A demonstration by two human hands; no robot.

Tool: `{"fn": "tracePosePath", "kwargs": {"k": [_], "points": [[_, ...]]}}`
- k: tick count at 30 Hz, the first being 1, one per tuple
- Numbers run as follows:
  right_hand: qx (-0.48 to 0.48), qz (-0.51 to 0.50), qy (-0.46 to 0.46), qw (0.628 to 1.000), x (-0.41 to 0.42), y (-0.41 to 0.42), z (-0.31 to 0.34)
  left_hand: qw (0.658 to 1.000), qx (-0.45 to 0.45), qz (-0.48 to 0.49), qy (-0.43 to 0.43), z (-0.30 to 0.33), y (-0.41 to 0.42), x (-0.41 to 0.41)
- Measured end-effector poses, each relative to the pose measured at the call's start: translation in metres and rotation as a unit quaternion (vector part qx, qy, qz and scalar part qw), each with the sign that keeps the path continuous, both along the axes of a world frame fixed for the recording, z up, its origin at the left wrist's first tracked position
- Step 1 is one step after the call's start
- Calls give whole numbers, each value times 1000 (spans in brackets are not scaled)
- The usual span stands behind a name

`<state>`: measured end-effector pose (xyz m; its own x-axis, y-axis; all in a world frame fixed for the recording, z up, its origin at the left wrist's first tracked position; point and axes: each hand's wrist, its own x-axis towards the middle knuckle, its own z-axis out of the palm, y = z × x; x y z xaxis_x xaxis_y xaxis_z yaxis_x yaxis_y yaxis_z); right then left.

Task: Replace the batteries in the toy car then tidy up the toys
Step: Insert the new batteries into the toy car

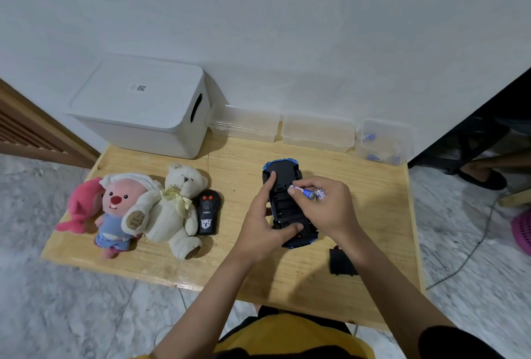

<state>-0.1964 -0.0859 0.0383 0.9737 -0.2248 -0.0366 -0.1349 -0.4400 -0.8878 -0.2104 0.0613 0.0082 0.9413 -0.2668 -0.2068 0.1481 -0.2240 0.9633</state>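
A blue toy car [284, 177] lies upside down on the wooden table [238, 163], its black underside and open battery bay facing up. My left hand [265, 226] holds the car, index finger on its far end and thumb on its near end. My right hand [324, 203] grips blue-and-white batteries [306, 192], one pinched at the fingertips just over the bay. The black battery cover [340, 262] lies on the table near my right wrist. A black remote control [208, 212] sits left of the car.
A cream teddy bear [178, 206], a pink beaver plush [120, 209] and a pink plush [82, 206] lie at the left. A white lidded storage box [143, 106] and clear plastic containers [317, 131] line the wall. A cable [471, 249] runs over the floor at right.
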Motion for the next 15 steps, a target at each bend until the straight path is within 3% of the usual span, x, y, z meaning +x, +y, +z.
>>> {"fn": "tracePosePath", "kwargs": {"k": [5,15], "points": [[-9,13,28,999,-1,-2,3,1000,1,8,2,0,-2,-3],[-182,122,70,973,-2,-3,18,1000,2,29,9,-4,1,-9]]}}
